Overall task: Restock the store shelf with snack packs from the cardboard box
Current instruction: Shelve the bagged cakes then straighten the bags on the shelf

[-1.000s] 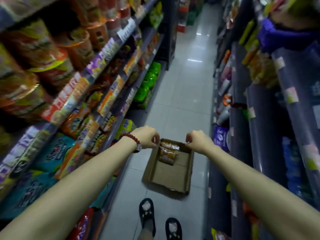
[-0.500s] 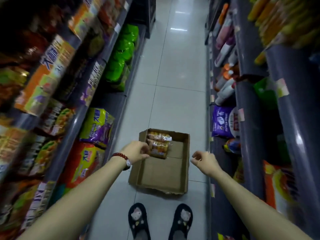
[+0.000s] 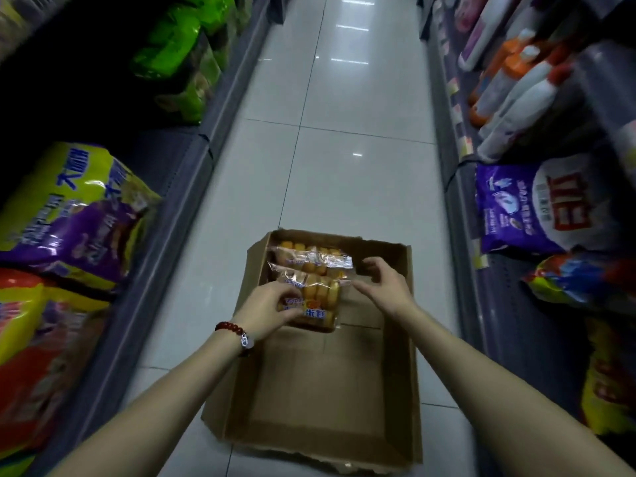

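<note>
Reaching down into the cardboard box (image 3: 320, 401), the left hand (image 3: 265, 311) pinches the near snack pack (image 3: 318, 297). The right hand (image 3: 385, 287) hovers just beside the pack, fingers loosely curled and holding nothing. Another snack pack (image 3: 309, 258) lies just past both hands.

Pale tiled floor (image 3: 344, 166), open cardboard box (image 3: 320, 401) on it, between shelves

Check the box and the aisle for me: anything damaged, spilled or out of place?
Only the cardboard box: its near edge looks ragged and torn. Nothing is spilled on the floor tiles. The left hand grips the nearest snack pack, which looks intact.
</note>
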Tool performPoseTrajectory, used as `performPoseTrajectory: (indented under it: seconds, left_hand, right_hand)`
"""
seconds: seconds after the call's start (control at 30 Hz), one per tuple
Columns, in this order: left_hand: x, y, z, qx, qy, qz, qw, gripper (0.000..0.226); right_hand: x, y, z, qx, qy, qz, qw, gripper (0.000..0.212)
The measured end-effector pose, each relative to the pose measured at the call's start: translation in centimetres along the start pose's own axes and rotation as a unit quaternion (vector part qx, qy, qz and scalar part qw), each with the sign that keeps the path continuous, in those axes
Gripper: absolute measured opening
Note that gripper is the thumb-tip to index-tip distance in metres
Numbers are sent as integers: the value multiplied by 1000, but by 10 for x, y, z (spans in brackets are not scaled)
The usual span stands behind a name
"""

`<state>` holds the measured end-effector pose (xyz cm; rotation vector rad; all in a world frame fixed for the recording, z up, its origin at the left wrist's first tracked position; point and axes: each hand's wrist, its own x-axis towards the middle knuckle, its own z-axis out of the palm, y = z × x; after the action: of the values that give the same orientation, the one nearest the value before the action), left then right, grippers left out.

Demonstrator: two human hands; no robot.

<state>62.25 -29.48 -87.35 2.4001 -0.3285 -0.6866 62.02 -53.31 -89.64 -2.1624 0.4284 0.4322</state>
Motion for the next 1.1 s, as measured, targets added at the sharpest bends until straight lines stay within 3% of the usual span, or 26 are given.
performPoseTrajectory:
  seconds: [0.23, 0.5, 0.6, 0.77, 1.03, 1.1]
  left_hand:
    - [37, -50, 45, -18, 30, 39, 999, 26]
    - [33, -56, 49, -25, 35, 31, 999, 23]
    - [33, -54, 47, -24, 42, 28, 998, 23]
    - [34, -52, 51, -24, 45, 28, 998, 20]
    - [35, -50, 58, -28, 59, 26, 997, 22]
    - [36, -49, 60, -23, 84, 34, 996, 24]
  right_hand:
    - [67, 33, 40, 76, -11, -58, 995, 75]
    - [85, 39, 52, 221, -46, -46, 973, 52]
    - [89, 34, 51, 242, -10, -10, 970, 36]
    - [93, 24, 49, 158, 70, 14, 985, 4]
    - [85, 42, 29, 217, 192, 67, 955, 7]
    - [79, 54, 28, 264, 175, 61, 947, 9]
